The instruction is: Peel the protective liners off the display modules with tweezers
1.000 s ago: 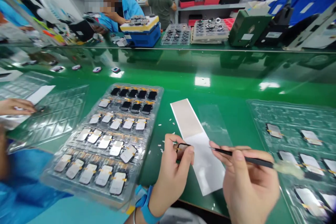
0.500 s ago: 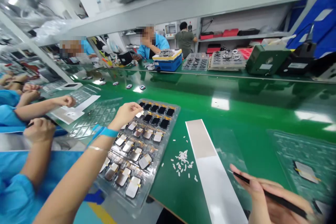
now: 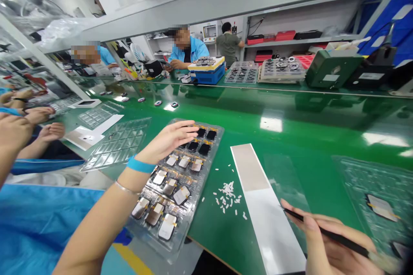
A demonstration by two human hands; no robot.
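My left hand lies open above the upper part of a clear plastic tray, fingers over dark rectangular components and touching nothing I can make out. Lower rows hold silver components with amber tape. My right hand grips black tweezers at the bottom right, tips beside a long white strip with a grey-beige end. Small white bits lie scattered between the tray and strip.
A second clear tray with components sits at the right, and a clear film lies beside the strip. A co-worker's hands rest near another clear tray at the left. Equipment and trays line the green bench's far side.
The view has swung up and stayed nearly still since the half-second frame. My left hand has shifted across the tray's top and no longer pinches the small dark item. My right hand stays low right.
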